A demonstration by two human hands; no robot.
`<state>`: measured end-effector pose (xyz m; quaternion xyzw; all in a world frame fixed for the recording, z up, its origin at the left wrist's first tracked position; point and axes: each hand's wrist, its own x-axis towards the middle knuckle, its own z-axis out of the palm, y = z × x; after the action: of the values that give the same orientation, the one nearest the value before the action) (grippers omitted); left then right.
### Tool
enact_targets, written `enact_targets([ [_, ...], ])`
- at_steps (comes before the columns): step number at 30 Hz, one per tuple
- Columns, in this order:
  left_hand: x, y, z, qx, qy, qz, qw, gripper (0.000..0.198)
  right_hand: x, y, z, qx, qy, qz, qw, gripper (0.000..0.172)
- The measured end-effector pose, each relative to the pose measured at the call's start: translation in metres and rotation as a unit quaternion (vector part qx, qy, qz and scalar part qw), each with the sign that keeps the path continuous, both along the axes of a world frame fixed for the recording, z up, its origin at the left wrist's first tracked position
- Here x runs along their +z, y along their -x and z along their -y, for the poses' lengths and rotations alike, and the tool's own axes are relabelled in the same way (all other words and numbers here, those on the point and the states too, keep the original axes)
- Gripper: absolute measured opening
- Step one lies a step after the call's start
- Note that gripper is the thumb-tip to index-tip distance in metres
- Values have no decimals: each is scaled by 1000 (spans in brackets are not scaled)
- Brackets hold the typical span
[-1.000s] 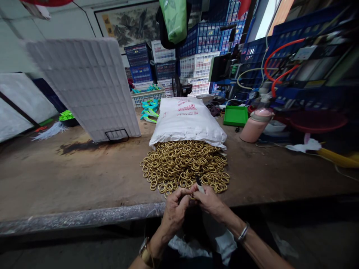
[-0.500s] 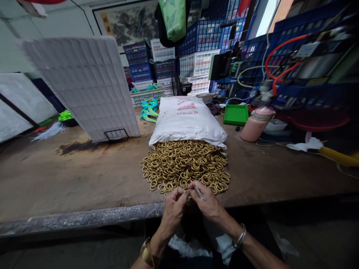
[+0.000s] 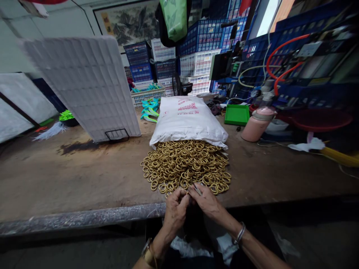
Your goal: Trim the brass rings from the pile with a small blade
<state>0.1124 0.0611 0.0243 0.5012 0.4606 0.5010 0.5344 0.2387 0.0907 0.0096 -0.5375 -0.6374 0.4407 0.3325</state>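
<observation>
A heap of brass-coloured rings spills from the mouth of a white printed sack onto the bench. At the near edge of the heap, my left hand is closed in a pinch, thumb against fingers. What it pinches is small and mostly hidden by the fingertips. My right hand is closed around a thin metal tool whose shaft shows between thumb and forefinger. Both sets of fingertips meet or nearly meet just in front of the rings.
On the wooden bench, a tall white ribbed panel leans at the left. A green tray and a pink bottle stand to the right. Turquoise pieces lie behind the sack. Stacked crates fill the back.
Both hands stay together at the heap's near edge; the fingers have shifted slightly and the metal tool's angle has changed a little. The sack and heap look the same.
</observation>
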Motion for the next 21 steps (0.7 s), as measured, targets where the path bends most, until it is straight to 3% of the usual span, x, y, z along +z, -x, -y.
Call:
enact_targets([
  [8,-5,4,0,-30,151,55,987,31,-8,3,-3,-14,-36,50,998,28],
  [13,-8,6,0,-47,148,77,985,33,-2,5,1,-6,-33,40,999,29],
  [21,0,7,2,-50,146,99,983,36,-7,-1,-4,-20,-15,-11,1000,32],
])
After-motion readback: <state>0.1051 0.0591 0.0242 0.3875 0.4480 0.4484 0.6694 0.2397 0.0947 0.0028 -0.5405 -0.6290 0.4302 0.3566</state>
